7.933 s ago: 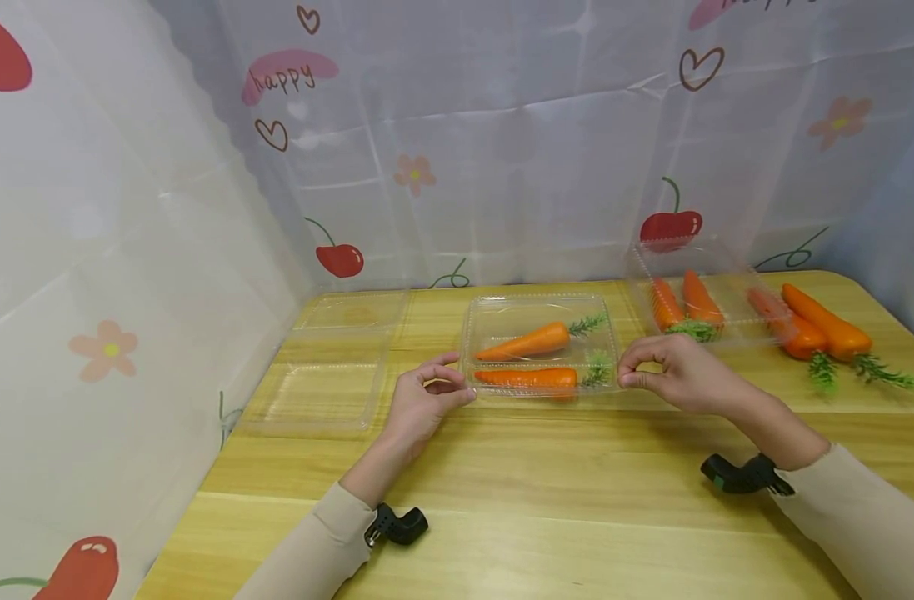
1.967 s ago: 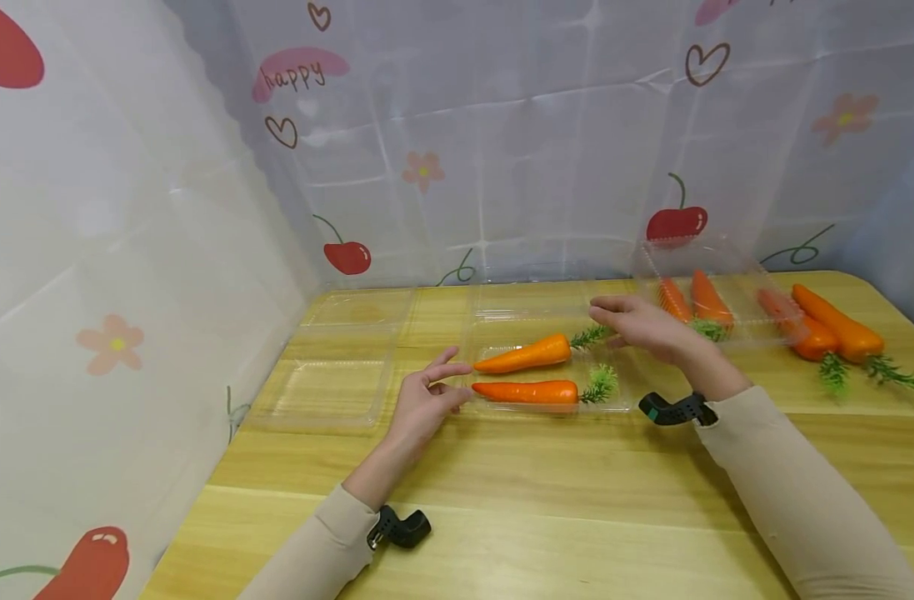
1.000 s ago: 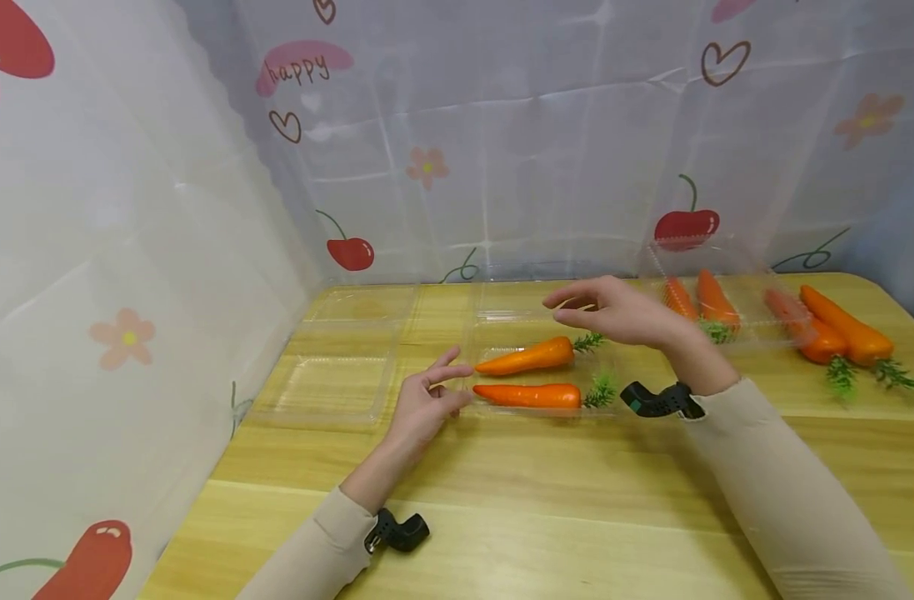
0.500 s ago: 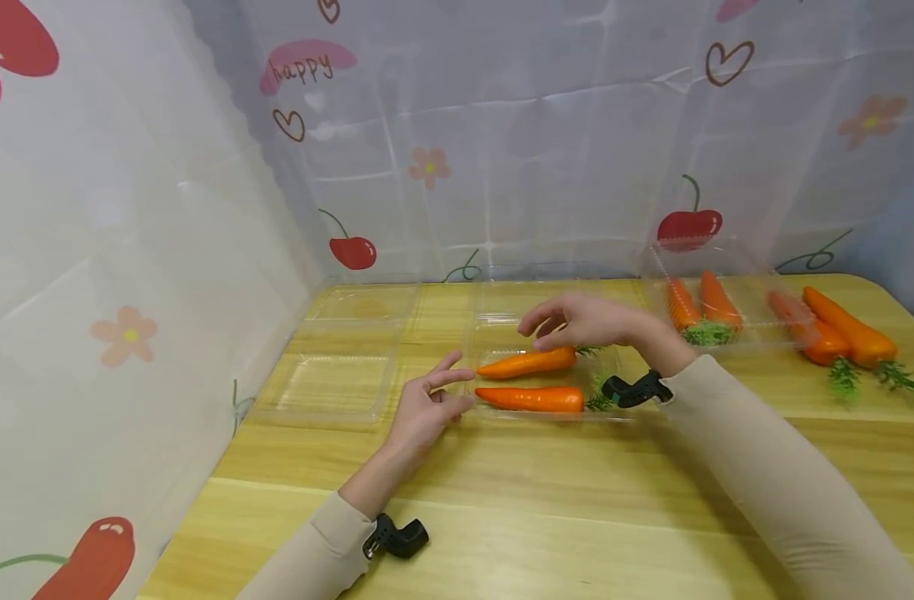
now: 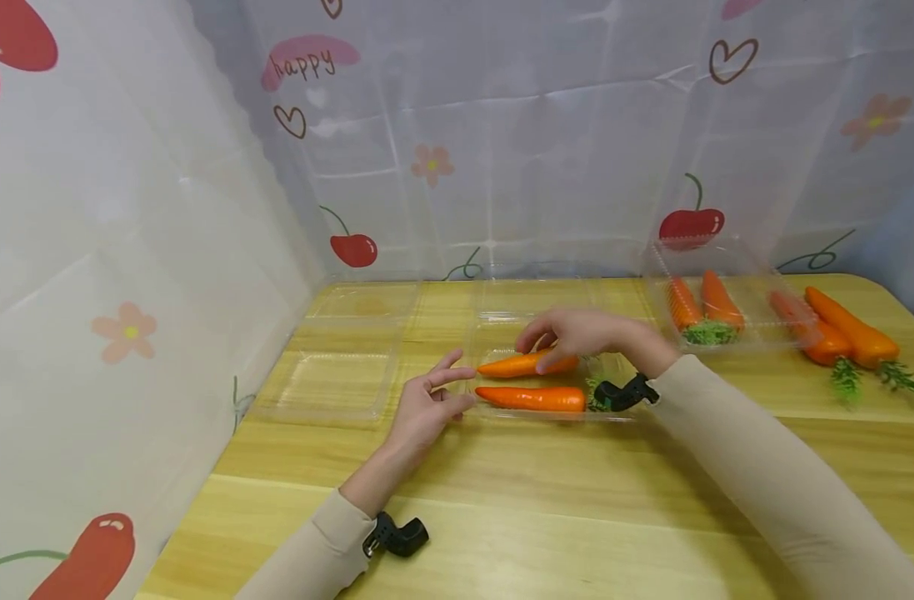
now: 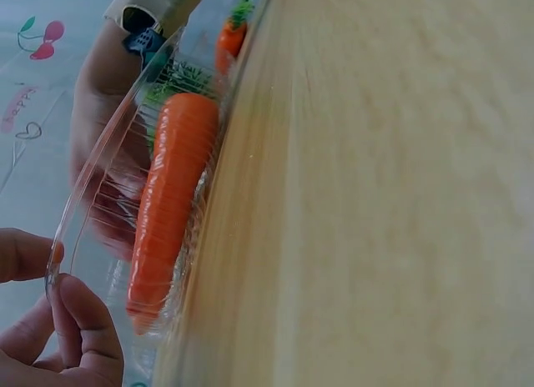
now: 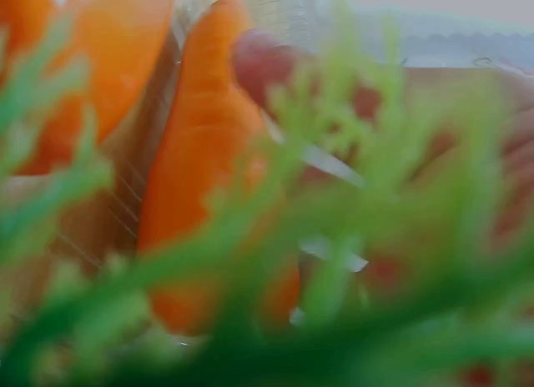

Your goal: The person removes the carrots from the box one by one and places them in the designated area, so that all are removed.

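Observation:
A clear plastic clamshell box [image 5: 614, 418] lies open in mid-table, its lid tipped back. The front carrot [image 5: 531, 399] and the rear carrot [image 5: 501, 367] lie in it, both tips to the left. My left hand [image 5: 419, 408] pinches the box's left rim; the left wrist view shows finger and thumb on that edge [image 6: 52, 278]. From above, my right hand [image 5: 587, 331] holds the thick part of the rear carrot, fingers behind and thumb in front, and covers its green top. Blurred greenery [image 7: 334, 237] screens much of the right wrist view.
Another open clear box [image 5: 329, 412] stands on the left. At the back right, a third clear box [image 5: 756, 342] has its lid raised, with carrots [image 5: 719, 300] in and behind it. More carrots [image 5: 854, 329] lie to its right. A printed curtain [image 5: 531, 167] hangs behind the table.
Since the earliest frame the middle box's lid has swung open to the back. My right hand has moved left and down onto the rear carrot. My left hand stays at the rim.

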`<state>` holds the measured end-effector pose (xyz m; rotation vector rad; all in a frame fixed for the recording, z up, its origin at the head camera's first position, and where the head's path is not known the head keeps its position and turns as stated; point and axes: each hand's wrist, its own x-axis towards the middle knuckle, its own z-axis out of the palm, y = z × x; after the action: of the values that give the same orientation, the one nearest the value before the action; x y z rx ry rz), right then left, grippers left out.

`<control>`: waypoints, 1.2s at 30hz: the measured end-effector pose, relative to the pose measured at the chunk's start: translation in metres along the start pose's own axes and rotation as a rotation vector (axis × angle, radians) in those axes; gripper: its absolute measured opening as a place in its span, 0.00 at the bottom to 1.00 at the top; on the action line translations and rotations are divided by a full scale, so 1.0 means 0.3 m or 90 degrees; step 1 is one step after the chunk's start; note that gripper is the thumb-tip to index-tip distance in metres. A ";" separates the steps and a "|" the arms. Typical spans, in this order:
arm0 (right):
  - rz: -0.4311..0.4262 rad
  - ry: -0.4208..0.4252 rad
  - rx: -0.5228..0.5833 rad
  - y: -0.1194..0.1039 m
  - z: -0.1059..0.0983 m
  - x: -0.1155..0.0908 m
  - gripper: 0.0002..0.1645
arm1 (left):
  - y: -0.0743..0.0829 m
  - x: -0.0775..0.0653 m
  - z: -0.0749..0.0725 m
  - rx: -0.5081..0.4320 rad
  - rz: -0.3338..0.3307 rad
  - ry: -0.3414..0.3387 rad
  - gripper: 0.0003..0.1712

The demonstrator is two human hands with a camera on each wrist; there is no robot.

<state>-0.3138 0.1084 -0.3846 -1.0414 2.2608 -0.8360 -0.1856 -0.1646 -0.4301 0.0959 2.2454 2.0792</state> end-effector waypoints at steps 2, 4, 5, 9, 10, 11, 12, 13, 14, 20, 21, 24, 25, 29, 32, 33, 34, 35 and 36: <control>0.010 -0.019 -0.028 0.001 0.003 0.007 0.25 | 0.000 0.002 -0.002 0.001 0.000 -0.005 0.23; 0.013 -0.035 -0.051 -0.004 0.006 0.012 0.26 | 0.001 0.002 -0.004 0.002 -0.001 -0.009 0.23; 0.016 -0.041 -0.060 -0.007 0.006 0.014 0.26 | 0.001 0.003 -0.005 0.002 -0.001 -0.010 0.23; 0.013 -0.050 -0.073 -0.026 0.003 0.019 0.23 | 0.001 0.005 -0.010 -0.006 0.001 -0.012 0.23; 0.014 -0.049 -0.075 -0.030 0.002 0.019 0.23 | 0.002 0.006 -0.011 -0.008 0.003 -0.014 0.23; 0.011 -0.049 -0.081 -0.032 0.001 0.018 0.22 | 0.001 0.008 -0.011 -0.009 0.004 -0.016 0.23; 0.008 -0.047 -0.085 -0.035 0.000 0.016 0.21 | 0.001 0.009 -0.011 -0.010 0.005 -0.019 0.24; 0.006 -0.046 -0.091 -0.036 -0.001 0.015 0.21 | 0.001 0.009 -0.012 -0.010 0.006 -0.020 0.24; 0.002 -0.046 -0.095 -0.038 -0.001 0.013 0.20 | -0.001 0.009 -0.012 -0.009 0.006 -0.021 0.24; -0.025 -0.006 -0.126 -0.059 -0.008 -0.002 0.20 | -0.006 0.002 -0.015 -0.015 0.003 -0.018 0.24; -0.031 0.008 -0.134 -0.065 -0.010 -0.007 0.20 | -0.005 0.001 -0.015 -0.017 0.002 -0.016 0.24; -0.042 0.049 -0.155 -0.083 -0.014 -0.030 0.20 | -0.003 -0.002 -0.012 -0.018 0.004 -0.014 0.24; -0.044 0.063 -0.160 -0.089 -0.015 -0.038 0.20 | -0.002 -0.004 -0.011 -0.018 0.004 -0.013 0.24; -0.036 0.102 -0.162 -0.119 -0.017 -0.079 0.22 | 0.000 -0.008 -0.011 -0.021 0.000 -0.014 0.24; -0.030 0.136 -0.160 -0.132 -0.019 -0.112 0.22 | -0.002 -0.008 -0.011 -0.022 0.001 -0.015 0.24; -0.034 0.147 -0.161 -0.132 -0.020 -0.123 0.23 | -0.003 -0.008 -0.011 -0.022 0.003 -0.016 0.24; -0.038 0.159 -0.161 -0.131 -0.022 -0.135 0.23 | -0.003 -0.009 -0.011 -0.022 0.004 -0.016 0.24; -0.040 0.173 -0.162 -0.128 -0.024 -0.146 0.23 | -0.003 -0.009 -0.011 -0.022 0.006 -0.017 0.24; -0.043 0.186 -0.164 -0.124 -0.025 -0.156 0.23 | -0.004 -0.008 -0.011 -0.022 0.007 -0.018 0.25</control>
<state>-0.2739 0.1290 -0.3443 -1.1783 2.6479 -0.7822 -0.1835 -0.1682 -0.4310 0.1354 2.1967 2.1080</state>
